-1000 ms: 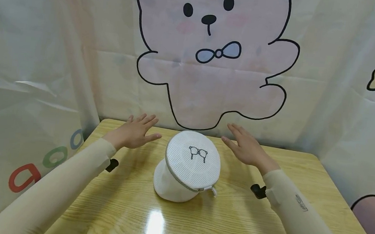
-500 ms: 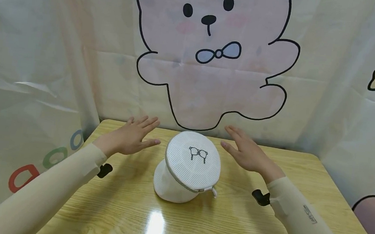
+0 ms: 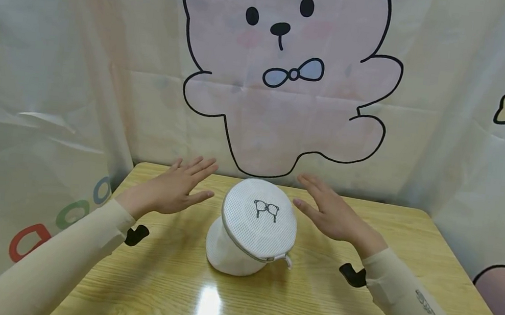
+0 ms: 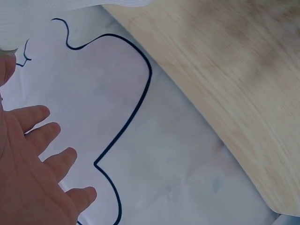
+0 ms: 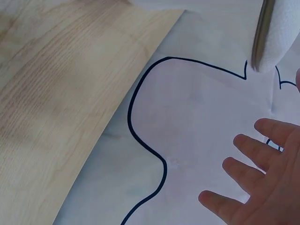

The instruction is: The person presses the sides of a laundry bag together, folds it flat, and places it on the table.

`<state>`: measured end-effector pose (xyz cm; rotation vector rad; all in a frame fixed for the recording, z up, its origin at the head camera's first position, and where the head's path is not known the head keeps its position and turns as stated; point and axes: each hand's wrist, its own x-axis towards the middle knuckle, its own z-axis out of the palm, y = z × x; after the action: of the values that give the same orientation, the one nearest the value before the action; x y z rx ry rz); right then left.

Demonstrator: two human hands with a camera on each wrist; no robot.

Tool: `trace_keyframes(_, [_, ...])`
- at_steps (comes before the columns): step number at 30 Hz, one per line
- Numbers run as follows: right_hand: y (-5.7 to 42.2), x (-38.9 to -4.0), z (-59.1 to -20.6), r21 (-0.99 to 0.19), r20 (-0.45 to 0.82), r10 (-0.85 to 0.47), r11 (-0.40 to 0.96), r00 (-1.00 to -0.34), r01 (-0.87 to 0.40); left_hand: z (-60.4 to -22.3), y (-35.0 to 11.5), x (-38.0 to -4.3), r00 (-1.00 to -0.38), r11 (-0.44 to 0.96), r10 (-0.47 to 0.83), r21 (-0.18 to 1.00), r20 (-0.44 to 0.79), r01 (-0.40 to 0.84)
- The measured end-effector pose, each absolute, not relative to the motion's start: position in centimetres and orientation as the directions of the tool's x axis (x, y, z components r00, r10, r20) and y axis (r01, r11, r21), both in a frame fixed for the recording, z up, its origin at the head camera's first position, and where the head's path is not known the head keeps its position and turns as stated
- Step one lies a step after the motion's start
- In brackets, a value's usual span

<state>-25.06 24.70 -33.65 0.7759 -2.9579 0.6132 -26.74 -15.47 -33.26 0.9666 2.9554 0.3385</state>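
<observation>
A white mesh laundry bag (image 3: 260,220), shaped like a drum with a zip round its round top and a glasses drawing on it, stands tilted on the wooden table (image 3: 165,287). To its left my left hand (image 3: 173,187) hovers with fingers spread and the thumb toward the bag. On the other side my right hand (image 3: 332,212) is held the same way, its thumb tip close to the bag's top edge. Both hands hold nothing. In the right wrist view a piece of the bag (image 5: 279,35) shows above the straight fingers (image 5: 253,152).
Behind the table hangs a pale curtain (image 3: 146,115) with a printed bear, and more curtain encloses both sides. A zip pull (image 3: 288,262) dangles at the bag's front right. Dark wrist-camera mounts (image 3: 137,235) stick out under the sleeves.
Both hands have drawn slightly back toward the person, and the right hand has shifted a little closer to the bag. The laundry bag stays in place.
</observation>
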Motion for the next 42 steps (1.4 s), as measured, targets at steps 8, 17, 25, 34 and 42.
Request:
trace_keyframes(8, [24.5,-24.4,-33.6,-0.362,0.141,-0.497,0.779,-0.856,-0.512,-31.9,-14.8,-25.8,-0.784,0.758,0.613,0.208,0.097,0.618])
trace_keyframes(17, [23.8,-23.6,-33.2,-0.376,0.134,-0.523,0.759,-0.842,-0.532,-31.0,-13.1,-24.4,-0.751,0.72,0.651,0.223,0.109,0.657])
trace_keyframes(25, [23.2,-23.3,-33.3,-0.389,0.141,-0.551,0.733,-0.822,-0.558,-31.1,-11.7,-23.7,-0.701,0.672,0.704,0.212,0.114,0.71])
trace_keyframes(34, [22.6,-23.1,-33.6,-0.387,0.155,-0.587,0.704,-0.795,-0.595,-31.3,-10.5,-23.4,-0.683,0.66,0.725,0.192,0.09,0.726])
trace_keyframes(42, [22.2,-22.7,-33.6,-0.382,0.151,-0.612,0.688,-0.776,-0.617,-31.4,-9.2,-22.8,-0.656,0.637,0.751,0.182,0.075,0.749])
